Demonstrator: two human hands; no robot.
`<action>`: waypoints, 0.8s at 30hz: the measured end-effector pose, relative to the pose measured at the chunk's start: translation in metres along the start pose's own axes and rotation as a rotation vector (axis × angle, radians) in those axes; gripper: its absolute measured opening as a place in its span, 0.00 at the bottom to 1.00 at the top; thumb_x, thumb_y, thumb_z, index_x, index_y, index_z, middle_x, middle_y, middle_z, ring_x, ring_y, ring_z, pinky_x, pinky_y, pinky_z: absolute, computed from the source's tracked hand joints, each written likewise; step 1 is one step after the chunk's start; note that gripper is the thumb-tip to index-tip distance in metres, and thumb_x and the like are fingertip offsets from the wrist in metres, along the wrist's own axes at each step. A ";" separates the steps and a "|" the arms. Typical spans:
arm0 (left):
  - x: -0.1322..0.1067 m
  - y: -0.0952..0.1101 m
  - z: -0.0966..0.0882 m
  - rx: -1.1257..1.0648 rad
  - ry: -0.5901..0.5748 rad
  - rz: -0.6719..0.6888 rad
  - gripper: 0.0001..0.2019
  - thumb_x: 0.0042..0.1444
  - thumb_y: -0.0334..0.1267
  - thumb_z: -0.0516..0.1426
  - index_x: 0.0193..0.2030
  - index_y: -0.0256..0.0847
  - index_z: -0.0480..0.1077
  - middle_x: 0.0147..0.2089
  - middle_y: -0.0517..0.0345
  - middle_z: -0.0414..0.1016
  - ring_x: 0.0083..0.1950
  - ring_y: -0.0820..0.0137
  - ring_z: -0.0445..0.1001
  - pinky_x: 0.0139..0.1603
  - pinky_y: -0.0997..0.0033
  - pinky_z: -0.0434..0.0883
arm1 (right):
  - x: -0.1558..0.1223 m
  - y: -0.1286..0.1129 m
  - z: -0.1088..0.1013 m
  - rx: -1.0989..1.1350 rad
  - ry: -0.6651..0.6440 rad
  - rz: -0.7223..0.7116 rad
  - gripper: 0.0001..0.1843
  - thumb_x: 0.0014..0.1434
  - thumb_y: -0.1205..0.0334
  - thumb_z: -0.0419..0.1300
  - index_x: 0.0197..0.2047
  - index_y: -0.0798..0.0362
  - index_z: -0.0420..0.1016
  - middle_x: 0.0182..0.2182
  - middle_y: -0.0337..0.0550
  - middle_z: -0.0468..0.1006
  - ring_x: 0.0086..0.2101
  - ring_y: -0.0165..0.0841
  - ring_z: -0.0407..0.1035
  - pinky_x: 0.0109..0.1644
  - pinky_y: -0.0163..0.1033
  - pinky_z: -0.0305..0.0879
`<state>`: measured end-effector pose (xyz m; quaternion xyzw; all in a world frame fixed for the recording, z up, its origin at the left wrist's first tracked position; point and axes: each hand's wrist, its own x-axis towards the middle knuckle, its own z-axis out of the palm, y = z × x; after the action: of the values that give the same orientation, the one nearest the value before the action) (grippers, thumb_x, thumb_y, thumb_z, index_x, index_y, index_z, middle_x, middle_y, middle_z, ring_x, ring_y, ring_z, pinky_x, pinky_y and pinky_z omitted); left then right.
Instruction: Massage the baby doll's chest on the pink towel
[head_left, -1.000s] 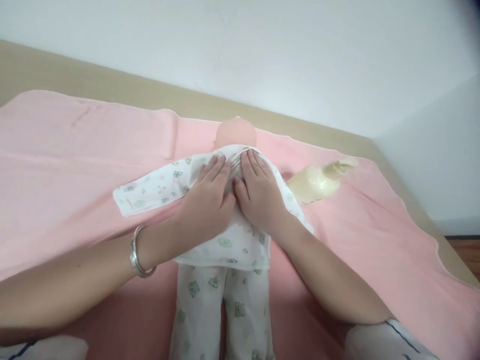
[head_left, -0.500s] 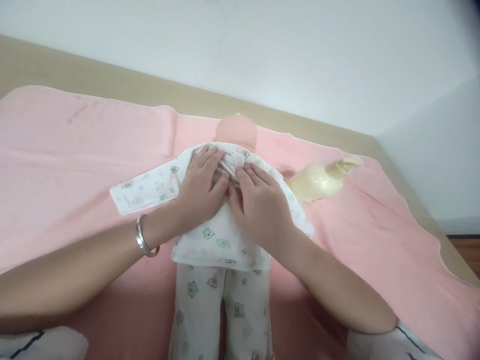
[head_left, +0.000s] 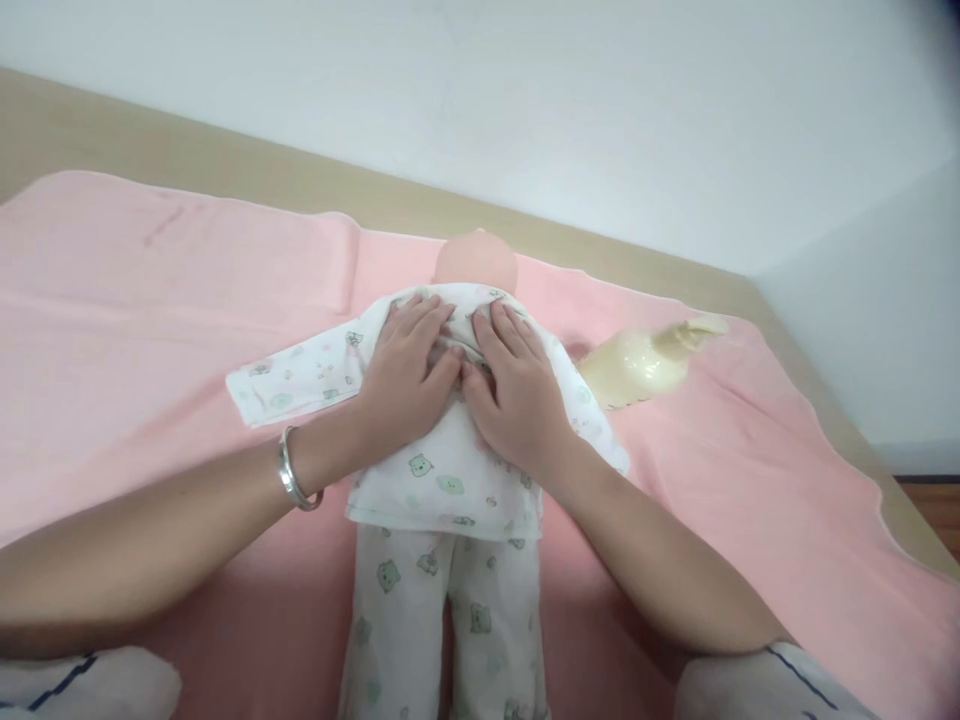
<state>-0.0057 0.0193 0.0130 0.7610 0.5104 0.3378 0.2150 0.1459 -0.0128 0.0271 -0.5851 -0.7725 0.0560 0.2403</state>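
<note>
A baby doll in white patterned pyjamas lies along the middle of the pink blanket, its bare round head (head_left: 477,262) at the far end. My left hand (head_left: 409,370) rests flat on the upper part of the pyjama top (head_left: 446,495), fingers stretched toward the head. Beside it, my right hand (head_left: 521,390) lies on the other side of the same top, fingers spread a little. Both thumbs nearly meet in the middle, and the cloth is rumpled between the hands. The pyjama trousers (head_left: 405,620) extend toward me.
A pale yellow pump bottle (head_left: 637,368) lies on its side to the right of the doll. The pink blanket (head_left: 187,290) covers most of the wooden table (head_left: 240,150). White walls (head_left: 525,110) stand behind and to the right.
My right hand has moved slightly outward and flattened, its fingers now farther from the left hand's. The bunched cloth between them has smoothed somewhat. My left hand stays in place.
</note>
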 end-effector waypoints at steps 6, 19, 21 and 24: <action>-0.012 0.019 -0.005 0.138 -0.085 0.097 0.28 0.67 0.35 0.40 0.69 0.24 0.62 0.73 0.39 0.60 0.77 0.54 0.54 0.79 0.44 0.53 | 0.001 0.003 -0.002 0.003 -0.008 -0.030 0.32 0.68 0.59 0.44 0.71 0.65 0.61 0.72 0.57 0.59 0.72 0.45 0.49 0.77 0.57 0.48; -0.009 0.012 -0.004 0.061 -0.114 0.014 0.33 0.60 0.35 0.45 0.73 0.26 0.56 0.77 0.42 0.53 0.79 0.56 0.48 0.80 0.44 0.49 | -0.006 -0.012 -0.015 -0.156 -0.029 -0.066 0.29 0.70 0.61 0.43 0.67 0.68 0.67 0.67 0.57 0.67 0.68 0.48 0.60 0.73 0.58 0.56; -0.003 0.009 -0.006 0.060 -0.122 -0.031 0.34 0.61 0.38 0.45 0.73 0.25 0.55 0.77 0.41 0.51 0.80 0.54 0.46 0.80 0.42 0.47 | -0.012 -0.018 -0.017 -0.177 -0.016 -0.081 0.29 0.70 0.61 0.44 0.66 0.68 0.69 0.65 0.57 0.69 0.67 0.48 0.62 0.73 0.57 0.58; 0.002 0.006 -0.008 0.090 -0.128 -0.037 0.35 0.61 0.40 0.45 0.73 0.24 0.54 0.78 0.41 0.49 0.80 0.53 0.45 0.80 0.42 0.46 | -0.015 -0.022 -0.018 -0.171 0.007 -0.104 0.28 0.70 0.61 0.45 0.64 0.68 0.70 0.64 0.56 0.71 0.67 0.47 0.62 0.73 0.55 0.57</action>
<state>-0.0071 0.0187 0.0236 0.7805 0.5241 0.2611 0.2190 0.1371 -0.0373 0.0461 -0.5629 -0.8028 -0.0247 0.1948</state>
